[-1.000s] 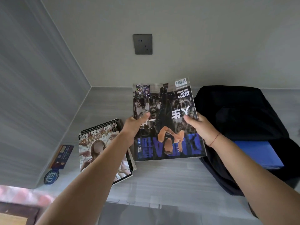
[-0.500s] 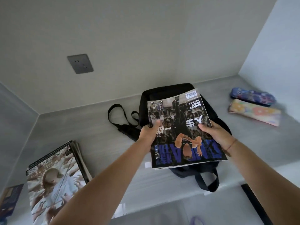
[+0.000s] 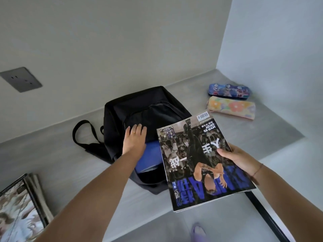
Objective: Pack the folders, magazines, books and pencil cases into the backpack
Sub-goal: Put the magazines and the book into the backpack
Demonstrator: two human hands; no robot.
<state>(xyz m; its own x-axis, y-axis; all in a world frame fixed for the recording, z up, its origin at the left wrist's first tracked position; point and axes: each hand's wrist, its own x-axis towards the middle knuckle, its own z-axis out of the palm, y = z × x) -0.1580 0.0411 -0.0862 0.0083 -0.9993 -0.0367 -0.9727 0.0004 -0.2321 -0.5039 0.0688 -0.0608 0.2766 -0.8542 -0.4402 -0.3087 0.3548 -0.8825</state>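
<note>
A black backpack point(image 3: 139, 105) lies open on the grey desk, with a blue folder point(image 3: 148, 158) showing in its mouth. My left hand point(image 3: 133, 138) rests flat on the backpack's upper flap at the opening, fingers straight. My right hand point(image 3: 239, 158) grips a basketball magazine point(image 3: 201, 163) by its right edge, held over the desk just right of the opening. Two pencil cases lie at the far right: a dark blue one point(image 3: 229, 90) and a floral one point(image 3: 230, 107). A stack of magazines point(image 3: 21, 203) sits at the lower left.
Grey walls close the desk point(image 3: 52, 154) in at the back and right, with a wall socket point(image 3: 21, 79) at the upper left. The backpack's strap point(image 3: 82, 135) loops out to its left. A foot in a purple slipper point(image 3: 198, 231) shows below the desk's front edge.
My left hand has let go of the magazine and moved onto the backpack's flap. My right hand alone now holds the magazine, shifted right. The view has swung right.
</note>
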